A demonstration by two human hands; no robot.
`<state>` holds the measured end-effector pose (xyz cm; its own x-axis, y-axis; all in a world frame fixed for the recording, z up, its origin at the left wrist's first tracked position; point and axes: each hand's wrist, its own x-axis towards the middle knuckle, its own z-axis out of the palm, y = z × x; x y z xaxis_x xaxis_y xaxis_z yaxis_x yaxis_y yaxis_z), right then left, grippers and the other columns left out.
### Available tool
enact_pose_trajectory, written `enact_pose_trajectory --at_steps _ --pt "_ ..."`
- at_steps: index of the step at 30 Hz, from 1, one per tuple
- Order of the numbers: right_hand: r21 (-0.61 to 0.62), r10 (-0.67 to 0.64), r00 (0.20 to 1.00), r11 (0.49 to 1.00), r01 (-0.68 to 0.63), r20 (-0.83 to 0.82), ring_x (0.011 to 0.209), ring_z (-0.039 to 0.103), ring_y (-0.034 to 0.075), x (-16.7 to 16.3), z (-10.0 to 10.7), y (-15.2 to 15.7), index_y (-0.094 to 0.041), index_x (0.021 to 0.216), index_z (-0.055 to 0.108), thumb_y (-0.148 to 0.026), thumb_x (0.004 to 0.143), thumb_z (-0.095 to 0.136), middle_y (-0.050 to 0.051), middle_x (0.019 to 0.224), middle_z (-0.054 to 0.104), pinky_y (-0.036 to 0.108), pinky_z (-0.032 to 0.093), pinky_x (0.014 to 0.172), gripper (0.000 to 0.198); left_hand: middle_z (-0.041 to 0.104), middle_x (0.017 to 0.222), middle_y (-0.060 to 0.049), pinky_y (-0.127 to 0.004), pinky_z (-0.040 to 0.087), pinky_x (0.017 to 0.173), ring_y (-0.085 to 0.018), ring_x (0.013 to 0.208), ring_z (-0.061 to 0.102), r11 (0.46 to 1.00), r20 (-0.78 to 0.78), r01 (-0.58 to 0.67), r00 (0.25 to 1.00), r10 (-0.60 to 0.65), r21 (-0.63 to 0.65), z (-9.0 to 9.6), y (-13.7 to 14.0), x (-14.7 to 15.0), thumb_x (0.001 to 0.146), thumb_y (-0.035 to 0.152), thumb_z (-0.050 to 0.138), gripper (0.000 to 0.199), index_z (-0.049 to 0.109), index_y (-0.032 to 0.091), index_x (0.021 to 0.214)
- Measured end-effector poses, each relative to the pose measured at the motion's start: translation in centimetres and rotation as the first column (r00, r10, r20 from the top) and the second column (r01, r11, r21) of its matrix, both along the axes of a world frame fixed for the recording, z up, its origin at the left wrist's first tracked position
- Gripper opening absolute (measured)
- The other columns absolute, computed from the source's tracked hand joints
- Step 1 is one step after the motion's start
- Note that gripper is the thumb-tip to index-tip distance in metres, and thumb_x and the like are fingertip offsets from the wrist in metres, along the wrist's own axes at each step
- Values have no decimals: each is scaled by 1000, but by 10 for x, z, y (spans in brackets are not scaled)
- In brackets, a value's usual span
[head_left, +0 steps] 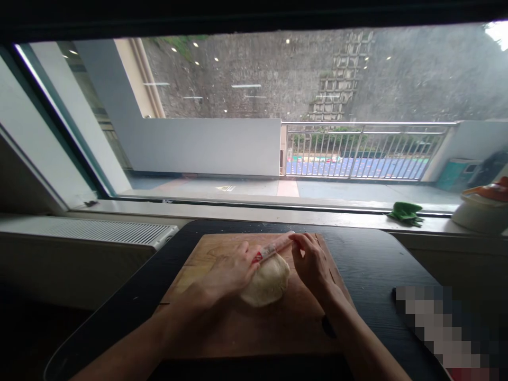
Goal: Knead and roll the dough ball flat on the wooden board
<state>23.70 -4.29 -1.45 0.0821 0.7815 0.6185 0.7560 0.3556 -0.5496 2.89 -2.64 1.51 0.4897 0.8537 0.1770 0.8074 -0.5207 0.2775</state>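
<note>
Item: one dough round point(265, 283), pale and flattened, with a slightly uneven edge. Location: on the wooden cutting board point(234, 338), just right of your left hand and apart from your right.

Item: one slim printed cylinder point(274, 247), light-coloured, with a red marking near its left end. Location: slantwise along the dough's far edge, its right end farther from you. Whether it presses into the dough or only rests against it, you cannot tell from here.

Item: your left hand point(240, 264), laid over the cylinder's near end. How tightly its fingers are curled is hidden.

Item: your right hand point(311, 259), thumb and fingertips pinched together on the cylinder's far end, palm clear of the board.

Support: a black table point(381, 264) under the board, set against the windowsill point(278, 213). On the sill, to the right: one crumpled green item point(405, 212), beside a white container point(480, 211) with an orange top.

Handling notes, by judgement: the work in hand looks like rolling the dough flat. Press evenly with both hands, since the right holds by the tips alone and may bear down less. Roll from the middle outward, easing off near the edge. Turn the dough between passes so it thins evenly, and check that it does not cling to the wood.
</note>
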Motion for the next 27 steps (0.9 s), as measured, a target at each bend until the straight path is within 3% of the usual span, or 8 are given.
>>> enact_pose_trajectory --at_steps 4,6,12,16,18,21,24,27 --pt "8 28 994 1000 -29 108 91 51 17 -9 2 -5 -21 102 57 -20 88 36 6 98 59 29 36 82 26 55 99 -5 -33 40 83 -19 89 51 976 -100 205 975 -197 71 6 -4 13 82 34 40 29 57 25 105" --pt "-55 32 982 998 -22 184 87 52 17 -10 0 -4 -22 97 58 -23 88 37 5 93 61 29 34 80 23 56 100 -5 -35 37 87 -20 93 51 970 -89 220 973 -212 101 10 -1 17 83 32 41 27 59 25 102" --pt "-218 -21 962 972 83 271 77 55 16 -7 -4 -3 -22 89 57 -30 91 32 3 83 63 26 33 70 27 59 100 -5 -33 38 86 -21 95 53 1000 52 -10 999 9 16 10 29 6 79 45 44 35 61 25 102" --pt "-276 -103 936 940 202 335 69 55 16 2 -5 -1 -23 83 58 -32 90 32 2 75 63 27 31 63 29 61 82 -5 -30 39 79 -18 84 55 958 186 -227 963 194 176 -8 46 -15 85 39 33 36 63 21 79" --pt "-293 -126 925 926 239 358 71 56 17 6 -4 2 -24 82 59 -32 89 34 3 74 63 27 30 63 28 61 80 -5 -28 40 76 -18 80 55 940 276 -303 927 254 154 -16 49 -22 84 40 33 36 62 19 76" --pt "-310 -125 936 922 232 329 77 56 17 -4 1 11 -23 85 60 -30 87 37 3 78 64 26 31 65 24 63 85 -3 -26 42 74 -16 81 57 982 445 -188 880 169 -2 -22 46 -21 85 40 31 36 60 20 89" --pt "-337 26 949 937 86 314 74 55 15 -39 6 21 -22 81 59 -31 89 34 3 78 63 25 31 63 28 62 83 -1 -24 44 71 -14 77 57 996 567 -15 821 64 -91 -22 41 -16 86 40 30 37 57 20 102" --pt "-320 59 936 946 59 346 70 55 15 -71 8 28 -21 82 58 -31 91 29 3 75 62 25 30 62 32 61 79 -1 -25 45 68 -14 73 57 995 622 -59 777 98 -83 -23 43 -20 86 38 28 38 56 19 104"
